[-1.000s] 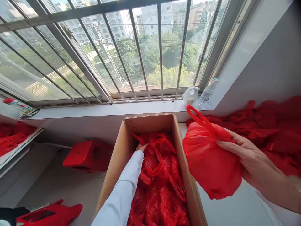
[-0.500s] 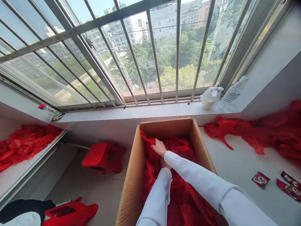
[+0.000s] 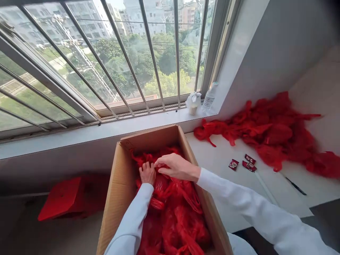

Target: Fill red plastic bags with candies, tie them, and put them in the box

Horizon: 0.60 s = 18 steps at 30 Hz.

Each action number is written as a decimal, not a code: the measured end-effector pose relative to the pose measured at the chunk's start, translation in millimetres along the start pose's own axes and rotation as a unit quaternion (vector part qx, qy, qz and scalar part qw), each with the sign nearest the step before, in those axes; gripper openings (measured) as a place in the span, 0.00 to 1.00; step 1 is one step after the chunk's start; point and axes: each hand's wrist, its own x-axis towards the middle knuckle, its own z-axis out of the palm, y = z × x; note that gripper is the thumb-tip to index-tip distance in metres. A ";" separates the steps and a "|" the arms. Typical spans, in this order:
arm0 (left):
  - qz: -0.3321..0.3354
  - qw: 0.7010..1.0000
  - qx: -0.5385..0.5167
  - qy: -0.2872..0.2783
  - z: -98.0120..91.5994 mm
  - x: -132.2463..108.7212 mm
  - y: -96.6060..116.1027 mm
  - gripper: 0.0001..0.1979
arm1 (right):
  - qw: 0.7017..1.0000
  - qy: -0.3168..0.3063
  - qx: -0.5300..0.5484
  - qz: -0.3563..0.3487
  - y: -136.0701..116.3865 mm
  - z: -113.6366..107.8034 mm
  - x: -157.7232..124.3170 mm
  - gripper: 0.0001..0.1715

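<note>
An open cardboard box (image 3: 117, 198) stands below the window, filled with several tied red plastic bags (image 3: 175, 219). Both my hands are inside it near the far end. My left hand (image 3: 147, 173) has its fingers curled on the red plastic of a bag. My right hand (image 3: 175, 166) reaches across from the right and pinches the same red plastic beside the left hand. Both sleeves are white.
A heap of loose red bags (image 3: 271, 134) lies on the white table (image 3: 212, 156) to the right, with small red sachets (image 3: 245, 163) near it. On the sill stand a water bottle (image 3: 209, 98) and a white bag (image 3: 193, 102). A red stool (image 3: 63, 198) sits on the floor at left.
One second ago my right hand held a filled red bag beside the box; it has since gone into the box. My view has swung to the right.
</note>
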 end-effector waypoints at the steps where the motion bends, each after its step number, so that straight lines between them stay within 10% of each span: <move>1: 0.013 1.000 0.017 -0.007 2.2 -2.1 2.9 0.20 | 1.000 0.022 0.014 -0.013 14.5 -19.0 -28.1 0.11; 6: 0.113 0.986 0.082 -0.091 15.9 -10.6 19.2 0.25 | 0.964 0.212 0.073 0.141 121.4 -59.4 -156.8 0.16; 12: 0.090 0.981 0.120 -0.121 16.4 -4.9 59.4 0.17 | 0.949 0.180 0.040 0.255 222.9 -48.7 -238.7 0.19; 18: 0.038 0.996 0.076 -0.032 -19.6 -14.6 132.1 0.17 | 0.921 0.101 -0.093 0.365 304.7 -76.0 -298.6 0.26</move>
